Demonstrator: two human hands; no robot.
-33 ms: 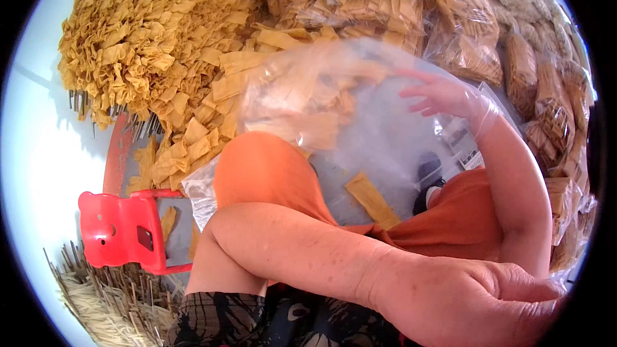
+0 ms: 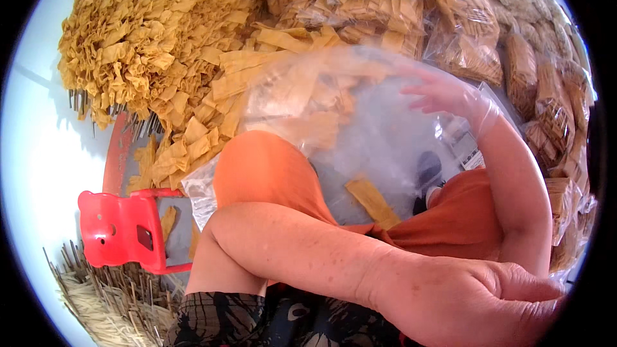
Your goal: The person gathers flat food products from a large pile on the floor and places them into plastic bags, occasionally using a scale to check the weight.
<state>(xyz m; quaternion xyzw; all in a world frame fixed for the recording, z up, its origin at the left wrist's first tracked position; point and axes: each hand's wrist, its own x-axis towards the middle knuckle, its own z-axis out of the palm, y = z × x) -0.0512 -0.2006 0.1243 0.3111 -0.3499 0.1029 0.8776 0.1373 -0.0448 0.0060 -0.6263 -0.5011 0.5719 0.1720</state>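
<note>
A large clear plastic bag [image 2: 385,122] billows in front of my knees. My right hand [image 2: 443,97] is seen hazily through its film, fingers spread and apart, with plastic wrinkled around the wrist. My left arm crosses my lap to the right, and my left hand [image 2: 463,299] is closed at the lower right edge. Its fingertips are mostly hidden there, so what they pinch does not show. Yellow-brown flat dried strips [image 2: 225,87] lie beyond and left of the bag, some showing through it. A single strip [image 2: 373,202] lies on the grey floor between my legs.
A tall heap of yellow dried sheets [image 2: 148,32] stands far left. Packed clear bags of strips [image 2: 466,19] are stacked at the far side and right. A red plastic stool [image 2: 106,231] with a dark phone [image 2: 145,238] stands left, near bundled thin sticks [image 2: 122,295].
The bag's film has shifted slightly, its far edge now sitting a little lower. Both hands stay almost where they were.
</note>
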